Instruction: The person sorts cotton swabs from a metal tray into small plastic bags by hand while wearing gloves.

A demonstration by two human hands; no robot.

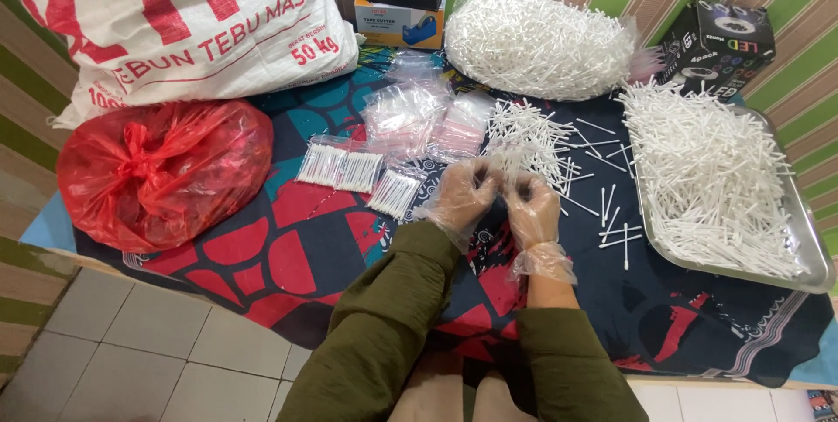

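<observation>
fingers: both hands wear thin clear plastic gloves; the fingertips of the left hand (463, 195) and right hand (530, 205) are pinched together at centre frame, curled nearly closed round a small bunch of cotton swabs (499, 163). i think a little clear bag is in there too, but the glove glare hides it.
step: i judge i'm gathering and squaring a small bundle of swabs, the bagging step of a packing job.
next move: it calls for keeping the sticks parallel and the pinch light, so none slips out as the bundle goes into a bag.
loose swabs: scattered on the patterned cloth (288, 265) just above and right of my hands.
filled packets: two small packets of swabs (339, 166) lie left of the hands; empty clear bags (410, 112) sit above them.
supply: a metal tray (807, 247) heaped with swabs at right; a big clear bag of swabs (537, 38) at upper centre.
edges: red plastic bag (166, 169) at left, white sack (183, 12) at upper left, black box (717, 45) at upper right.
</observation>
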